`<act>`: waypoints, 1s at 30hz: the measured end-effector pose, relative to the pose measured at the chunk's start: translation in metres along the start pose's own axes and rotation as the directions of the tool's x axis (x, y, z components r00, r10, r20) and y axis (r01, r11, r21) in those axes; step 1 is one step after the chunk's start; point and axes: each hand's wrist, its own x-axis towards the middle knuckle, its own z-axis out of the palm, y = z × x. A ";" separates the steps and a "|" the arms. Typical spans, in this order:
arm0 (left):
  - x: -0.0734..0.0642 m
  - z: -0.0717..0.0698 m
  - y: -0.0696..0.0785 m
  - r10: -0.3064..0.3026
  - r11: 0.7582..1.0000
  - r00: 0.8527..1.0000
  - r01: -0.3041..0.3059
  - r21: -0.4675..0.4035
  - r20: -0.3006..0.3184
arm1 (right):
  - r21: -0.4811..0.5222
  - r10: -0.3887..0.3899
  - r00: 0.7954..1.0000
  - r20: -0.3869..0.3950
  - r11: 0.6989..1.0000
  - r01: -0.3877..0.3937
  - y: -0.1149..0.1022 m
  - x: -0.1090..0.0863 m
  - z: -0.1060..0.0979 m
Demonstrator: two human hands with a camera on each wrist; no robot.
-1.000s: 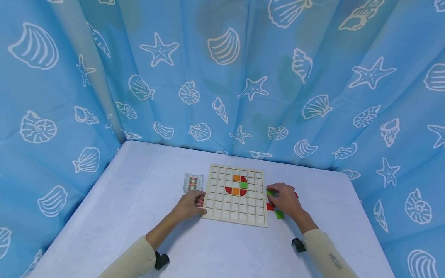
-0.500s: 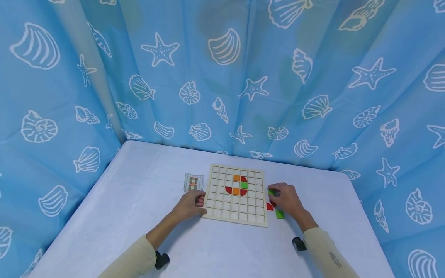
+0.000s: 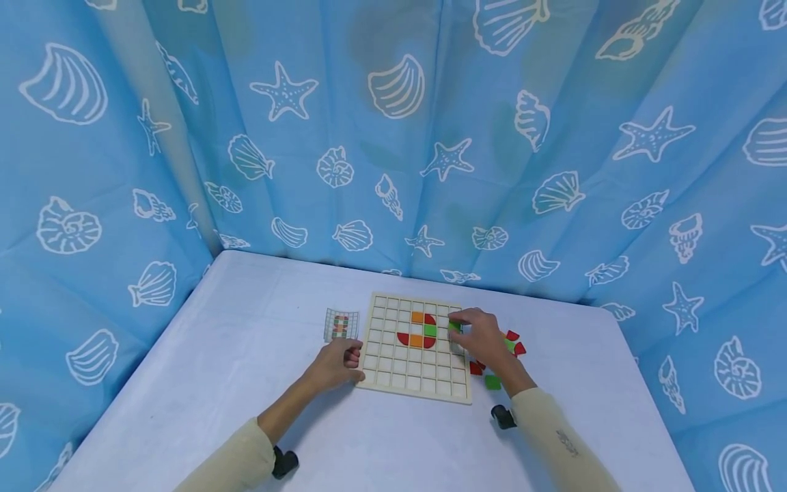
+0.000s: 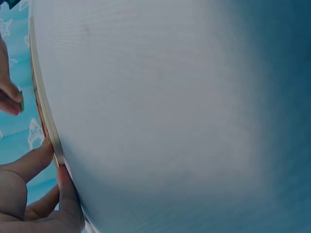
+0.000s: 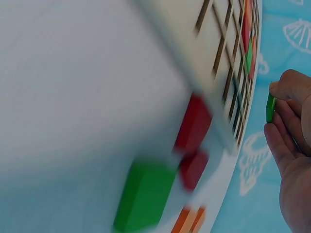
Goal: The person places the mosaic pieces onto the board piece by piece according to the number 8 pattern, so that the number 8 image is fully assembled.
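Observation:
A pale wooden grid board (image 3: 402, 369) lies on the white table. Set in its cells are two orange squares, a green square (image 3: 430, 331) and several red rounded-corner tiles (image 3: 403, 338). My left hand (image 3: 334, 363) grips the board's left edge, thumb on one face and fingers on the other, as the left wrist view shows. Over the board's right side, my right hand (image 3: 482, 336) pinches a green tile (image 5: 270, 108) between thumb and fingertips, held up off the board.
Loose red and green tiles lie right of the board, among them a green tile (image 3: 492, 382) and a red tile (image 3: 476, 368). Orange pieces (image 5: 188, 219) show in the right wrist view. A pattern card (image 3: 341, 324) lies left of the board. A blue shell-print curtain (image 3: 381, 150) stands behind.
My right hand has lifted the green tile from the pile and moved left with it over the board's right columns. The left hand keeps its grip on the edge.

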 end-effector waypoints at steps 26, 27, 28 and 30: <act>0.002 -0.001 -0.004 0.038 0.999 0.999 -0.037 -0.020 0.012 | 0.119 -0.168 0.986 -0.002 0.979 0.167 -0.055 0.030 0.072; 0.001 -0.001 -0.004 0.038 0.999 0.999 -0.038 -0.018 0.013 | 0.121 -0.167 0.986 0.001 0.979 0.166 -0.056 0.030 0.072; 0.001 -0.002 -0.004 0.038 0.999 0.999 -0.038 -0.015 0.013 | 0.123 -0.164 0.986 0.007 0.979 0.162 -0.056 0.030 0.072; 0.001 -0.002 -0.005 0.040 0.999 0.999 -0.040 -0.010 0.015 | 0.114 -0.166 0.986 0.021 0.980 0.162 -0.057 0.030 0.072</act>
